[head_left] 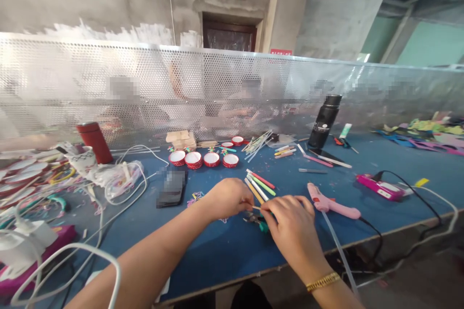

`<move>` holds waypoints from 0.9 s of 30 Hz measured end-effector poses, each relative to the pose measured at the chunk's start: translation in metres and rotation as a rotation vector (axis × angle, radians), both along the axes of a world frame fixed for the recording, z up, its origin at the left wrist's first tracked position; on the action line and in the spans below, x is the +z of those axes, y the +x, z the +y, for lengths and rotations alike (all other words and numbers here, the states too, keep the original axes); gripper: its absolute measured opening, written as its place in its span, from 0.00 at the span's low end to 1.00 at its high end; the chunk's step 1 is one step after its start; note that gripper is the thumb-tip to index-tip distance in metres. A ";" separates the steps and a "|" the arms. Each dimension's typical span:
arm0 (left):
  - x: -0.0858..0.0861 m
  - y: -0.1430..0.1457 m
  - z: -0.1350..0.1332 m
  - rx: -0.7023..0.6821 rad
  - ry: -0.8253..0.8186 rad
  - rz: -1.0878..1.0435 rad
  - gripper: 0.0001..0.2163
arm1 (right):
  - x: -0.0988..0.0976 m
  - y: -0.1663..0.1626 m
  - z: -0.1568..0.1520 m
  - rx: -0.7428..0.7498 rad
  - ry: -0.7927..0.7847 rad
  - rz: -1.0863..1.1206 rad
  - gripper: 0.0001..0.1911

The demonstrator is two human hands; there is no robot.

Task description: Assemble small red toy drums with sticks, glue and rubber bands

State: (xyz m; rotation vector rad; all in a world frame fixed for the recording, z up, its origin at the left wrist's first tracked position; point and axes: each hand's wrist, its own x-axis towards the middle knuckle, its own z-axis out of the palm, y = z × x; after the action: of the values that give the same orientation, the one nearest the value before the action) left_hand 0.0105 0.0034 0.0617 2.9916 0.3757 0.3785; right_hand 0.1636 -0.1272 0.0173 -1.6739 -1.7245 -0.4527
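Note:
My left hand point(229, 197) and my right hand point(289, 216) meet over the middle of the blue table. Between their fingertips runs a short, thin, light-brown stick point(256, 208), pinched by both hands. Just below it lie pliers with teal handles point(263, 226), partly hidden by my right hand. Behind the hands, several slim coloured sticks lie side by side, among them a red one point(263, 179), a green one point(264, 185) and a tan one point(254, 190). To the right of my right hand rests a pink glue gun point(335, 206) with a clear glue stick.
Small red-and-white drums point(193, 160) stand in a row behind. A black phone point(173, 188) lies left of centre. White cables point(119, 270) loop across the left side. A black bottle point(324, 123), a red bottle point(94, 142) and a pink power strip point(380, 187) stand farther out.

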 end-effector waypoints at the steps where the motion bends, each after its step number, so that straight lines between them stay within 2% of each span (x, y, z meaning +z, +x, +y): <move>1: 0.000 -0.001 0.002 0.042 0.011 0.015 0.03 | 0.000 -0.001 0.000 -0.002 0.003 0.012 0.11; 4: -0.001 -0.003 0.008 0.255 0.067 0.060 0.04 | -0.001 -0.002 -0.004 -0.010 0.010 0.040 0.11; 8: 0.002 -0.009 0.021 0.585 0.119 0.144 0.11 | 0.001 0.003 -0.013 -0.007 0.022 0.046 0.11; 12: 0.006 -0.019 0.037 0.811 0.108 0.145 0.14 | 0.005 0.010 -0.021 0.003 0.047 0.013 0.11; 16: -0.001 -0.030 0.053 0.878 0.077 0.143 0.13 | 0.008 0.014 -0.025 0.009 0.041 -0.026 0.09; 19: -0.011 -0.033 0.061 0.864 0.038 0.136 0.12 | 0.018 0.019 -0.028 0.030 0.045 -0.083 0.10; 23: -0.020 -0.034 0.065 0.819 -0.003 0.122 0.12 | 0.050 0.032 -0.020 0.061 0.053 -0.210 0.14; 25: -0.020 -0.034 0.065 0.807 -0.012 0.121 0.11 | 0.070 0.040 -0.004 0.071 0.059 -0.274 0.16; 27: -0.020 -0.034 0.064 0.799 -0.015 0.121 0.10 | 0.086 0.048 0.026 0.130 0.013 -0.327 0.17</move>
State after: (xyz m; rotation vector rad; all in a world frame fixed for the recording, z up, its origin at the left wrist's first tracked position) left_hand -0.0232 0.0675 0.0420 2.7127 1.5711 0.2377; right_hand 0.2121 -0.1015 0.1032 -1.5308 -2.0450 -0.7053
